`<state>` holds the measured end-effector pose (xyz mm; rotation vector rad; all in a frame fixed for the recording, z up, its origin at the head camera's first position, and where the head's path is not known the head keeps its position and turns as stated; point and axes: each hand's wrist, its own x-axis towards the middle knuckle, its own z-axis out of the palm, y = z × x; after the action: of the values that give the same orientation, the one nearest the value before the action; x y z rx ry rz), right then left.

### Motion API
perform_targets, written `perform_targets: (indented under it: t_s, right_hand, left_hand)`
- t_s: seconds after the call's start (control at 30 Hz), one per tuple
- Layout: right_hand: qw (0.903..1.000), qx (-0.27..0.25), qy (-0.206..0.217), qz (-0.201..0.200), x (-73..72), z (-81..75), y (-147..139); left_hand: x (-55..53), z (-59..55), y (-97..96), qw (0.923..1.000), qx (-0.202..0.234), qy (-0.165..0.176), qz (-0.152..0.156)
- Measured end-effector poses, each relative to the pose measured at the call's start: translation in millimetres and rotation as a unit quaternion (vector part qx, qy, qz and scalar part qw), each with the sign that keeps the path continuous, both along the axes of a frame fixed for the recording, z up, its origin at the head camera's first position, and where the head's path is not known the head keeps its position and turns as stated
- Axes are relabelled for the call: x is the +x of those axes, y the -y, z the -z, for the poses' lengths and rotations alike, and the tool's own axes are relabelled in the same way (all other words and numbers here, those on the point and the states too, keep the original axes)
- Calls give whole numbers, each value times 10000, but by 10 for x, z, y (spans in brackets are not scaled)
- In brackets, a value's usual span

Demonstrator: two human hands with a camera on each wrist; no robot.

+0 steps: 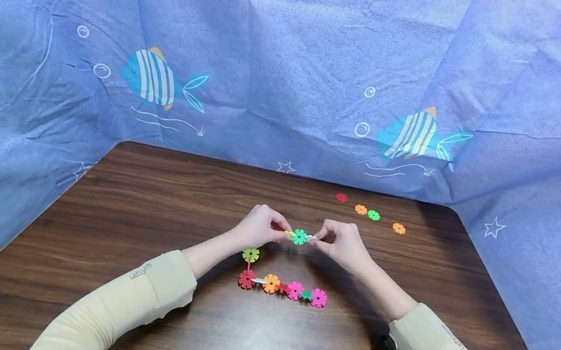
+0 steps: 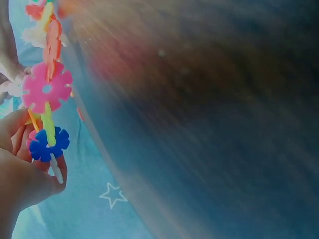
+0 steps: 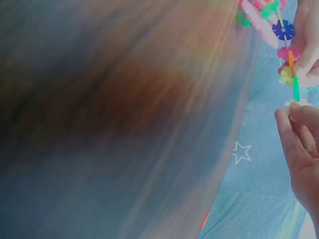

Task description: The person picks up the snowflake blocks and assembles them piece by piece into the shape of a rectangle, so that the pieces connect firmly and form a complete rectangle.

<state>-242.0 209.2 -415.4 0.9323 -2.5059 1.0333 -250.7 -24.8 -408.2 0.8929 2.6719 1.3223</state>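
Slotted snowflake discs are joined edge to edge in a colourful chain. My left hand [image 1: 258, 229] pinches the chain at a yellow disc [image 3: 287, 76]. Beside that disc, a green disc [image 1: 299, 237] sits between my two hands. At its other side, my right hand [image 1: 343, 245] pinches a white disc [image 1: 311, 238], partly hidden by the fingertips. A blue disc [image 2: 49, 144] and a pink disc [image 2: 47, 87] show along the chain in the left wrist view. Nearer my body, the chain bends at a red disc [image 1: 245, 279] and runs right to a magenta disc [image 1: 318, 298].
Toward the back right of the wooden table [image 1: 174, 195] lie loose discs: a red one [image 1: 341, 197], a bright green one [image 1: 373, 215] and two orange ones [image 1: 360, 209]. A blue fish-patterned cloth [image 1: 294, 80] hangs behind the table and at both sides.
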Motion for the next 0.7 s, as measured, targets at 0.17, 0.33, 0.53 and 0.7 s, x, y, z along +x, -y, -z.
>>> perform_targets:
  t_s: [0.17, 0.33, 0.53, 0.7]
  right_hand:
    - [9999, -5, -115, -116, 9, -10, 12]
    - [9988, 10, -322, -358, 16, -26, 41]
    - [9980, 209, -424, -420, 12, -10, 42]
    - [9981, 284, -75, -538, -29, 9, -17]
  left_hand:
    - [5, 6, -16, 9997, 50, -208, -129]
    - [21, -4, -36, 9983, -109, -546, -167]
    - [40, -9, -47, 9971, -350, -643, -197]
    - [22, 20, -53, 9979, -240, -585, -144]
